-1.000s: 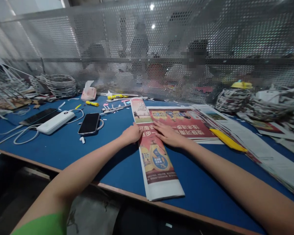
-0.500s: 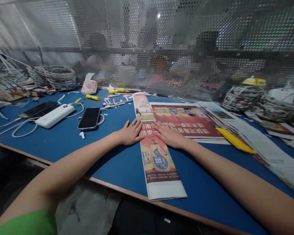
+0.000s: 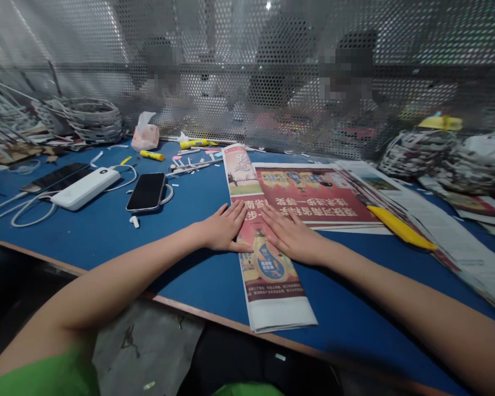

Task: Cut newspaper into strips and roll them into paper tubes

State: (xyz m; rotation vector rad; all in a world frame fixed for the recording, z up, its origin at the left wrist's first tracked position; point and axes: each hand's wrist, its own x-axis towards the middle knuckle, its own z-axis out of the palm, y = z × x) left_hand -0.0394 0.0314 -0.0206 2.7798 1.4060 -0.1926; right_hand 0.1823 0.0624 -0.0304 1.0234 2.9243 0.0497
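A newspaper folded into a long strip (image 3: 268, 269) lies flat on the blue table, its near end close to the table's front edge. My left hand (image 3: 225, 226) rests on the strip's left side, fingers stretched out and pointing away from me. On its right side lies my right hand (image 3: 291, 234), palm down with the fingers spread. Both hands press on the paper around its middle and grip nothing. Beyond my right hand, flat newspaper sheets (image 3: 317, 198) with a red printed page lie partly under the strip's far part.
A yellow cutter-like tool (image 3: 400, 226) rests by a long stack of papers (image 3: 445, 242) at right. Leftward are a phone (image 3: 146, 192), a white power bank (image 3: 84, 188), cables and an earbud (image 3: 134, 221). Woven paper baskets (image 3: 93, 120) and a perforated metal screen (image 3: 239, 71) stand behind.
The camera view has shifted slightly. Both hands have slid a little towards me along the folded newspaper, and my left thumb now stretches across it.
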